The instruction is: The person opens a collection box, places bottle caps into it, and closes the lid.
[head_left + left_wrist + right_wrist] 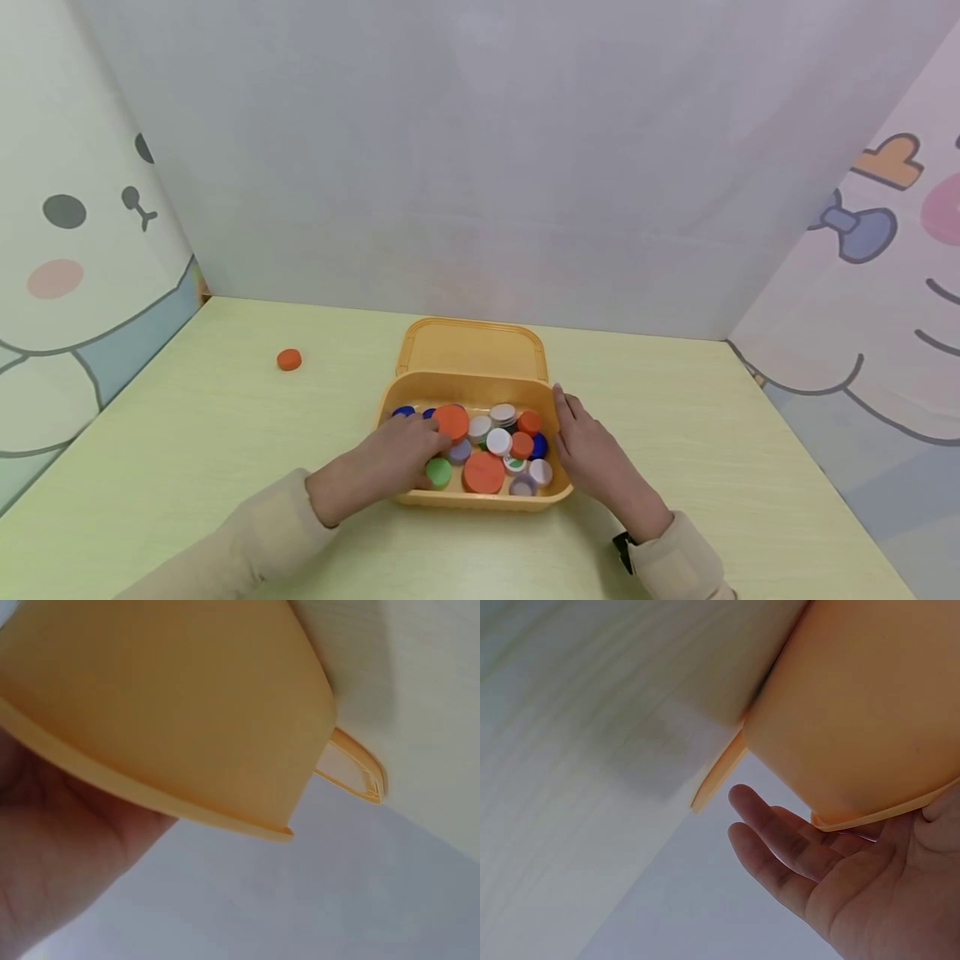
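A yellow-orange plastic box [487,500] stands on the table, full of bottle caps in several colours. My left hand [393,454] reaches over its left rim, fingers down among the caps. Close to those fingers lie a large orange-red cap [452,422], a green cap [438,472] and a blue cap [403,412]. In the left wrist view the box wall [172,712] hides the left fingertips, so I cannot tell whether they hold a cap. My right hand [592,446] rests along the right rim, its fingers extended in the right wrist view [840,870].
Behind the box lies a matching yellow-orange lid [472,350]. A single orange-red cap [288,359] sits on the table [187,433], well to the left. A pale grey curtain [465,167] hangs at the back, with cartoon-printed panels [90,167] at both sides.
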### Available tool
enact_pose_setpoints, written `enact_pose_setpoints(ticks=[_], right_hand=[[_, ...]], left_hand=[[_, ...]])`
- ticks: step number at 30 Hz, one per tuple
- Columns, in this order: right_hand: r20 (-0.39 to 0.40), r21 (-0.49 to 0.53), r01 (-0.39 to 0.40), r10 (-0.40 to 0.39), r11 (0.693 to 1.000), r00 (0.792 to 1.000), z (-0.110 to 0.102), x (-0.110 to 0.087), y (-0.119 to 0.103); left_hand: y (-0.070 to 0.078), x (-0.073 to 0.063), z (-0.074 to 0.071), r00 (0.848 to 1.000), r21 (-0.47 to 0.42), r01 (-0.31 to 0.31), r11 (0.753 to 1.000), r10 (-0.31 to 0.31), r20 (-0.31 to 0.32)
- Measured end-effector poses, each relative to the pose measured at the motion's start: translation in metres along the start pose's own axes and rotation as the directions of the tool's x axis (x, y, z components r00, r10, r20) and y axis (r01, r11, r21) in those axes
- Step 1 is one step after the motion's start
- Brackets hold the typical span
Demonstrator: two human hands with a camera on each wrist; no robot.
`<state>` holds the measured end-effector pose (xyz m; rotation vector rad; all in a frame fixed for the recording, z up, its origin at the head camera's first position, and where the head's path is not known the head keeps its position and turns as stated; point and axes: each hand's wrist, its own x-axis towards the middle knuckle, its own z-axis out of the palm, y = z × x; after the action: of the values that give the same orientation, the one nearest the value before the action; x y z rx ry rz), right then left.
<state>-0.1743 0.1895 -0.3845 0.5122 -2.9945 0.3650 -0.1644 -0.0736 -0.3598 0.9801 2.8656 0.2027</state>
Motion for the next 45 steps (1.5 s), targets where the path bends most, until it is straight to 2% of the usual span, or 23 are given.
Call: enact_pose_setpoints(ticks=[8,16,19,25,30,37,45], right_hand=[[0.001,0.003,0.001,-0.001,1.000,1.000,0.000,0.000,0.000],[0.006,0.012,-0.003,0.003,1.000,1.000,-0.001,0.000,0.000],[0.004,0.010,0.000,0.000,1.000,1.000,-0.001,0.000,0.000],[0.004,0.014,0.000,0.000,1.000,1.000,-0.001,0.000,0.000],[0.005,0.007,-0.001,0.001,1.000,1.000,0.000,0.000,0.000],[0.003,0.011,-0.004,0.004,1.000,1.000,0.000,-0.001,-0.001],[0.005,0.010,-0.009,0.009,1.000,1.000,-0.001,-0.001,-0.002]], left_hand=[[-0.002,-0.007,-0.007,0.997,0.018,0.004,1.000,-0.003,-0.075],[-0.009,-0.010,-0.017,0.986,0.054,0.068,0.996,-0.058,-0.158],[-0.014,-0.012,-0.020,0.977,0.068,0.103,0.992,-0.088,-0.194],[-0.029,-0.014,-0.022,0.949,0.138,0.162,0.977,-0.117,-0.292],[-0.048,-0.017,-0.024,0.924,0.161,0.215,0.963,-0.147,-0.354],[-0.081,-0.022,-0.023,0.882,0.125,0.294,0.948,-0.218,-0.417],[-0.120,-0.032,-0.014,0.828,0.106,0.365,0.925,-0.270,-0.491]])
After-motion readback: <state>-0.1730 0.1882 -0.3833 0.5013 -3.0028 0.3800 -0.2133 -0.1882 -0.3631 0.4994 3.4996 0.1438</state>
